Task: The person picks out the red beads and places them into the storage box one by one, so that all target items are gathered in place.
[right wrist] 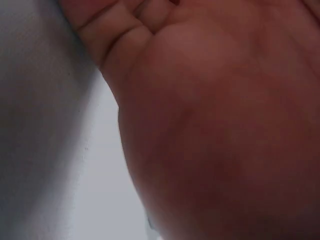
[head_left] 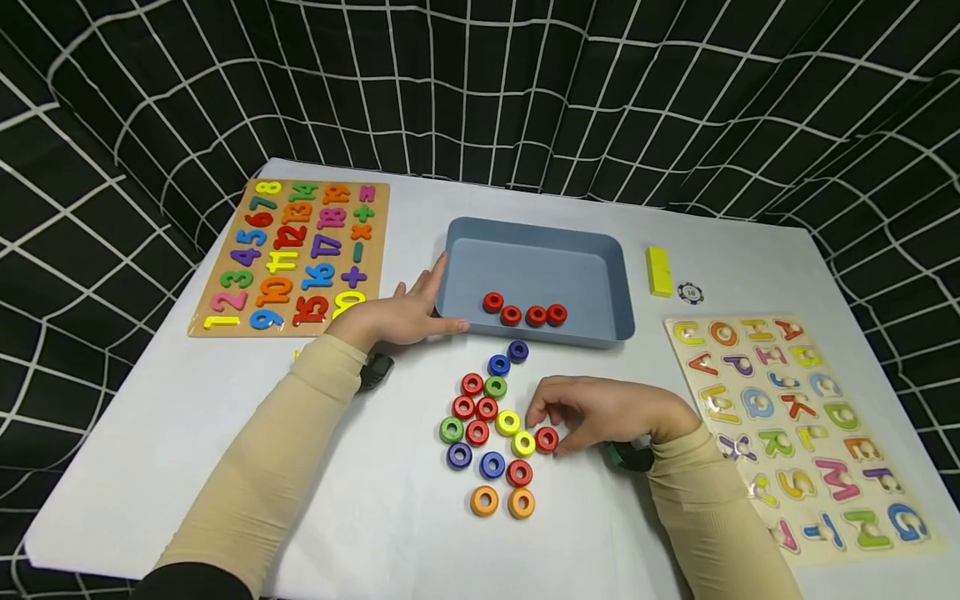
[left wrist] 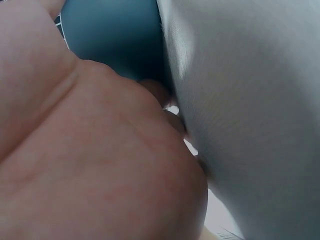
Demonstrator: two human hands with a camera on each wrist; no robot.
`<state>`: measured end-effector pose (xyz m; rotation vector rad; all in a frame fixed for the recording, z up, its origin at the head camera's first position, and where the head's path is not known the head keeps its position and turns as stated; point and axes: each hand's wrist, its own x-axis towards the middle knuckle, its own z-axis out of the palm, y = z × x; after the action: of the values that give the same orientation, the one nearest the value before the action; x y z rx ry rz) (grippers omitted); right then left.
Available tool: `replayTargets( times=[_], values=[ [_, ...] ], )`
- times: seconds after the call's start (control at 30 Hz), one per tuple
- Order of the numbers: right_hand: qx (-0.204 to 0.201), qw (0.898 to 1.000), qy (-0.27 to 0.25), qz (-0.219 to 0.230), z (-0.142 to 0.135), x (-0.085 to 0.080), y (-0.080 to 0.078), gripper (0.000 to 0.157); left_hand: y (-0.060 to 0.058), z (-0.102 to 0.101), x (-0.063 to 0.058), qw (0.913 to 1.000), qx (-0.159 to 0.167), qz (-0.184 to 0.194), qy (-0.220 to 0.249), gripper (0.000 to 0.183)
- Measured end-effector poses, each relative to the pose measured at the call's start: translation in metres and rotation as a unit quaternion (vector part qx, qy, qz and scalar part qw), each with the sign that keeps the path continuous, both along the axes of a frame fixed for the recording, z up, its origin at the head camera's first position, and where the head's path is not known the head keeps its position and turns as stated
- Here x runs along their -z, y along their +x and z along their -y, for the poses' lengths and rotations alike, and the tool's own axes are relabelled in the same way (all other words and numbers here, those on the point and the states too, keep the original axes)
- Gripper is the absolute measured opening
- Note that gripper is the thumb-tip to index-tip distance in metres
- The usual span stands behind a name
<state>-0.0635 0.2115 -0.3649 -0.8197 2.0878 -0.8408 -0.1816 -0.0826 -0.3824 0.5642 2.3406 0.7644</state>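
The red ring (head_left: 546,430) is bracketed by the curled thumb and fingers of the right grip (head_left: 611,408) and is best pinched by its outer wall, clear of the yellow ring (head_left: 516,446) just left of that grip. The tray (head_left: 540,267) is touched by the left grip (head_left: 401,321), fingers spread. Both rings are shown only overhead, being hidden by the palm at the right wrist.

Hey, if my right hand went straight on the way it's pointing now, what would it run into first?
Most likely the red ring beside your thumb, which your right hand may already touch; its height above the table is hard to judge.
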Motion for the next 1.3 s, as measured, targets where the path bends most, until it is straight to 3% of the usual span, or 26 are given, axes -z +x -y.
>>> replayTargets(
  times=[0.17, 0.23, 0.33, 0.43, 0.57, 0.63, 0.73, 0.87, 1.03, 1.2, 1.3],
  values=[
    [0.021, 1.000, 0.016, -0.008, 0.001, -0.002, -0.001, 0.028, 0.000, 0.000, -0.001, 1.0000, 0.002, -0.003, -0.004, 0.114],
    [0.054, 0.998, 0.008, -0.008, -0.002, -0.003, -0.002, 0.027, 0.000, 0.000, -0.001, 1.0000, 0.003, -0.002, -0.002, 0.114],
    [0.136, 0.990, -0.029, -0.026, -0.008, -0.008, -0.005, 0.027, 0.001, 0.000, -0.001, 1.0000, 0.003, -0.002, 0.000, 0.114],
    [0.243, 0.964, -0.066, -0.087, -0.013, -0.015, -0.010, 0.029, 0.002, 0.001, -0.001, 1.0000, 0.003, -0.002, 0.002, 0.114],
    [0.381, 0.905, -0.045, -0.182, -0.015, -0.023, -0.021, 0.033, 0.002, 0.002, -0.002, 1.0000, 0.003, 0.001, 0.005, 0.113],
    [0.421, 0.883, -0.020, -0.208, -0.016, -0.025, -0.029, 0.034, 0.002, 0.002, -0.002, 1.0000, 0.003, 0.002, 0.005, 0.113],
    [0.446, 0.865, 0.016, -0.230, -0.018, -0.024, -0.041, 0.034, 0.002, 0.002, -0.002, 1.0000, 0.004, 0.004, 0.006, 0.114],
    [0.447, 0.856, 0.053, -0.254, -0.017, -0.020, -0.056, 0.032, 0.001, 0.002, -0.001, 0.9999, 0.007, 0.005, 0.007, 0.114],
    [0.446, 0.855, 0.069, -0.257, -0.013, -0.015, -0.067, 0.033, 0.000, 0.002, 0.000, 1.0000, 0.009, 0.002, 0.002, 0.113],
    [0.437, 0.860, 0.097, -0.245, -0.012, -0.011, -0.069, 0.038, 0.000, 0.001, -0.001, 0.9999, 0.009, 0.001, -0.009, 0.112],
    [0.438, 0.855, 0.112, -0.254, -0.011, -0.013, -0.065, 0.038, -0.001, 0.003, -0.002, 0.9999, 0.011, 0.001, -0.010, 0.113]
  ],
)
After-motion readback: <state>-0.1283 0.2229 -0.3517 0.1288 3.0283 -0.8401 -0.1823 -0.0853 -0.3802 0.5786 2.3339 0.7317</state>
